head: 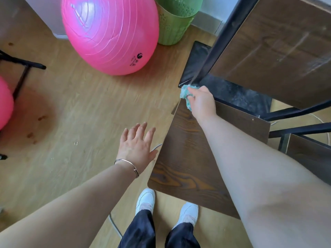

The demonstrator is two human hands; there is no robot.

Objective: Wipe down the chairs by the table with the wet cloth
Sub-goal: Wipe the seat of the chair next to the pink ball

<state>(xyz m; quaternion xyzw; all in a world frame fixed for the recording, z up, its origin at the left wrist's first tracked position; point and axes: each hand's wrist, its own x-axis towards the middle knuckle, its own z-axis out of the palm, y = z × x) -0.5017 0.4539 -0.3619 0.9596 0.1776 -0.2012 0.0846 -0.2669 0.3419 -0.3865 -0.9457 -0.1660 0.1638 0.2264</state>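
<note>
Well, cloth [184,94] in right hand [203,103]

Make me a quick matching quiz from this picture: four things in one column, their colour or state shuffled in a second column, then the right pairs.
Column one:
1. cloth
2. large exercise ball
3. plastic basket
4. left hand

Column two:
A. green, standing beside the ball
B. fingers spread, holding nothing
C. teal, bunched in the right hand
D. pink, resting on the wood floor

Pairs: 1-C, 2-D, 3-A, 4-B
</note>
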